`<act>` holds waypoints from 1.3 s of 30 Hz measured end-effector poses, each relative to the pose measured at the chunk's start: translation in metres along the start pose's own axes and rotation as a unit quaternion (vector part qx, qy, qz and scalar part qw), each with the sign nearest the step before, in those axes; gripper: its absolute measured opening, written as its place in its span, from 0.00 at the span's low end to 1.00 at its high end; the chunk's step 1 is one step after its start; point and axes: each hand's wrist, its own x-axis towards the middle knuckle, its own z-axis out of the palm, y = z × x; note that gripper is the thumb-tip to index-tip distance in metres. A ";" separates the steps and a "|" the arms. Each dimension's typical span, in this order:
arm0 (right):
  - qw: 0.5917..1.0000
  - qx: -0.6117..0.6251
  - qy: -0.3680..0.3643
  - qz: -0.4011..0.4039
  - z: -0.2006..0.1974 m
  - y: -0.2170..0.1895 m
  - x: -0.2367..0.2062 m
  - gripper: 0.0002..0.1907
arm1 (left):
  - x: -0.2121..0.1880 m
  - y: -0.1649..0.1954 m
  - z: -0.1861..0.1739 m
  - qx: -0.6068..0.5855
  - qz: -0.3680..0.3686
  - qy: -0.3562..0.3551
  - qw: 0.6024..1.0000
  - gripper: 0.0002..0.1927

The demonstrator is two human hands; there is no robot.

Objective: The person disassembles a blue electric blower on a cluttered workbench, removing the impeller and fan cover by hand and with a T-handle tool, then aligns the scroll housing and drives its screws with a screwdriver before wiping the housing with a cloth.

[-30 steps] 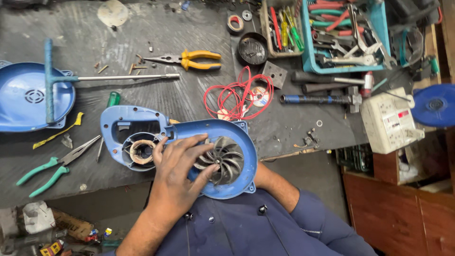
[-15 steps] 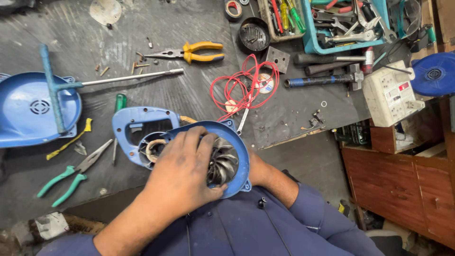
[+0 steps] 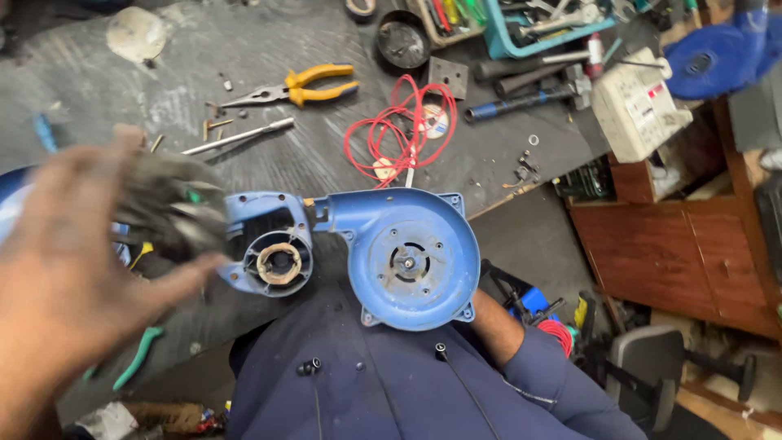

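We see our left hand [image 3: 73, 269] lifted up close, big and blurry, palm open, with its fingers [image 3: 175, 281] curled round something grey we cannot make out. Our right arm [image 3: 521, 342] in its dark blue sleeve is bent low; its hand is hidden.

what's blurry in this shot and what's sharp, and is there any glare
Head view: the left hand and the grey fan wheel it holds are smeared by motion blur; the blue blower housing, red wire and yellow-handled pliers are sharp; light is soft and even, no strong glare.
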 end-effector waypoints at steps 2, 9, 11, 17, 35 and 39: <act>1.000 0.016 0.020 -0.012 0.000 0.004 -0.004 0.40 | 0.002 -0.039 0.026 0.039 -0.022 0.054 0.998 0.62; 0.997 0.034 0.058 -0.034 0.007 0.018 -0.027 0.39 | 0.013 -0.115 0.094 -0.036 -0.086 0.068 0.993 0.47; 0.997 0.035 0.057 -0.038 0.009 0.020 -0.032 0.38 | 0.010 -0.113 0.096 -0.057 -0.104 0.063 0.991 0.40; 0.999 -0.024 0.019 -0.038 0.020 0.034 -0.042 0.37 | -0.028 0.006 0.053 -0.055 0.065 0.141 0.986 0.22; 0.755 -0.550 -0.001 -0.358 0.000 0.034 -0.042 0.33 | -0.065 0.117 0.097 -0.189 0.063 0.067 0.978 0.16; 0.788 -0.496 -0.022 -0.364 -0.012 0.011 -0.030 0.34 | -0.055 0.124 0.103 -0.182 0.070 0.081 0.978 0.16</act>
